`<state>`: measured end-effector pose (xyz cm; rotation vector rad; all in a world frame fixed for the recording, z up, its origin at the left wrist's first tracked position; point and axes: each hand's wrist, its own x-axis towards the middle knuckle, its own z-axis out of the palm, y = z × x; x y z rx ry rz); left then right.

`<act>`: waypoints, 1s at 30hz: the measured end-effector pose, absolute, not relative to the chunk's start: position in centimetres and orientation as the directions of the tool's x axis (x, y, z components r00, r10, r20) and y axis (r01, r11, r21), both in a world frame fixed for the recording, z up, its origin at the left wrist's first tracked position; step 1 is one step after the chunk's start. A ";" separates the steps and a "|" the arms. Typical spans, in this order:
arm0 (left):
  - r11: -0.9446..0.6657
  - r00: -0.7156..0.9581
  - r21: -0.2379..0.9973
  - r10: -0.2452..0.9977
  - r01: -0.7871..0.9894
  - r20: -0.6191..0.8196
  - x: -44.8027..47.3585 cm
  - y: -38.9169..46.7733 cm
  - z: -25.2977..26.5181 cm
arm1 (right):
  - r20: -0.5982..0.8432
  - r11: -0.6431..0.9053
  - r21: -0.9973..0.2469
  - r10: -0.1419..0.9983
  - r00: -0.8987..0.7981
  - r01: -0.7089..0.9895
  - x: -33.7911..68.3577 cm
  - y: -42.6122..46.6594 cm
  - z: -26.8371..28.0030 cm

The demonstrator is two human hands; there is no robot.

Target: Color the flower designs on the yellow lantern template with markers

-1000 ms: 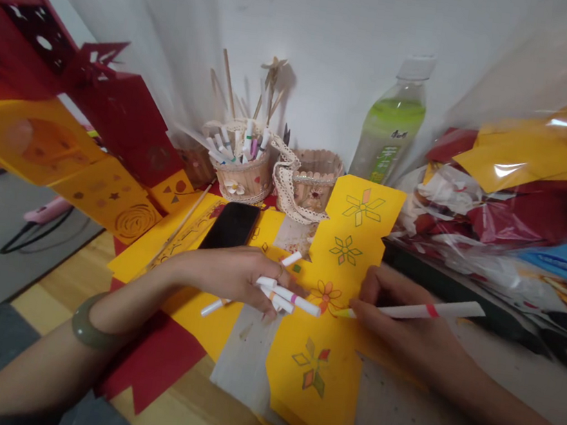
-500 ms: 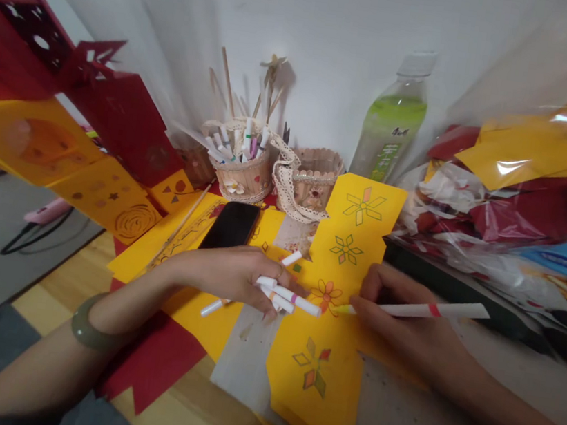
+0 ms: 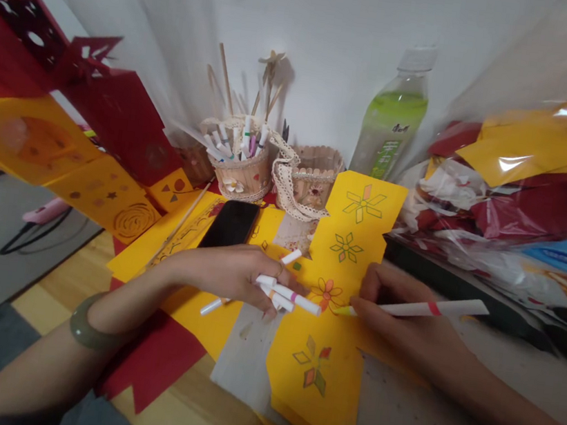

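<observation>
Several white felt-tip pens (image 3: 303, 301) with coloured bands stick out between the closed fingers of my left hand (image 3: 238, 275). That hand lies at the left edge of a yellow card strip (image 3: 312, 415) with flowers drawn down it. My right hand (image 3: 390, 314) is closed around a white marker (image 3: 461, 309) with a red band. The marker's yellowish tip points at the petals of the orange-centred flower (image 3: 328, 294); I cannot tell whether it touches. Geometric flowers in green outline are above and below this one, some petals coloured in.
A black phone (image 3: 231, 225) lies on yellow paper behind my left hand. Wooden baskets, one of pens (image 3: 243, 178), stand at the wall beside a green drink bottle (image 3: 393, 126). Red and yellow paper boxes (image 3: 119, 114) are at left, a plastic bag of paper (image 3: 522, 181) at right.
The marker tip has shifted very slightly at the flower's lower right petal. My left hand and its pens stay in place; the view has tilted a touch.
</observation>
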<state>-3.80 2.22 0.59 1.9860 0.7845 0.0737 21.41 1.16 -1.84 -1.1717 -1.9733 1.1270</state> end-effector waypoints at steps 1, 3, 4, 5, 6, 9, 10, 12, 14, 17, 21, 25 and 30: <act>-0.327 0.792 0.807 0.553 0.492 -0.258 -3.8 2.2 0.6 | 0.056 0.258 -0.878 0.892 -0.448 0.404 21.4 1.1 -1.8; -0.323 0.791 0.810 0.554 0.490 -0.258 -3.8 2.2 0.7 | 0.060 0.257 -0.878 0.897 -0.438 0.405 21.5 1.1 -1.7; -0.321 0.791 0.810 0.554 0.491 -0.260 -3.7 2.2 0.8 | 0.064 0.259 -0.877 0.899 -0.434 0.406 21.5 1.1 -1.7; -0.320 0.791 0.809 0.553 0.493 -0.263 -3.7 2.2 0.8 | 0.070 0.263 -0.874 0.900 -0.430 0.408 21.6 1.1 -1.7; -0.321 0.791 0.808 0.552 0.494 -0.265 -3.7 2.2 0.8 | 0.079 0.270 -0.871 0.901 -0.427 0.410 21.6 1.1 -1.8; -0.324 0.794 0.810 0.549 0.489 -0.260 -3.8 2.2 0.7 | 0.097 0.288 -0.864 0.900 -0.425 0.412 21.5 1.1 -1.8; -0.325 0.795 0.810 0.549 0.488 -0.258 -3.8 2.2 0.7 | 0.100 0.290 -0.862 0.901 -0.422 0.415 21.5 1.2 -1.8; -0.325 0.797 0.813 0.548 0.484 -0.255 -3.8 2.2 0.6 | 0.104 0.294 -0.858 0.903 -0.417 0.422 21.4 1.2 -1.9; -0.320 0.795 0.813 0.548 0.487 -0.260 -3.8 2.2 0.6 | 0.107 0.296 -0.854 0.905 -0.411 0.428 21.4 1.2 -1.9; -0.327 0.794 0.808 0.551 0.490 -0.258 -3.8 2.2 0.6 | 0.112 0.302 -0.852 0.903 -0.416 0.427 21.3 1.1 -1.9; -0.323 0.799 0.814 0.544 0.483 -0.258 -3.8 2.2 0.5 | 0.108 0.309 -0.839 0.901 -0.420 0.447 21.3 1.1 -1.9; -0.320 0.797 0.811 0.543 0.489 -0.266 -3.8 2.2 0.6 | 0.105 0.303 -0.847 0.901 -0.421 0.437 21.4 1.1 -1.9; -0.330 0.791 0.798 0.549 0.504 -0.272 -3.8 2.2 0.7 | 0.110 0.300 -0.850 0.905 -0.412 0.434 21.4 1.1 -1.8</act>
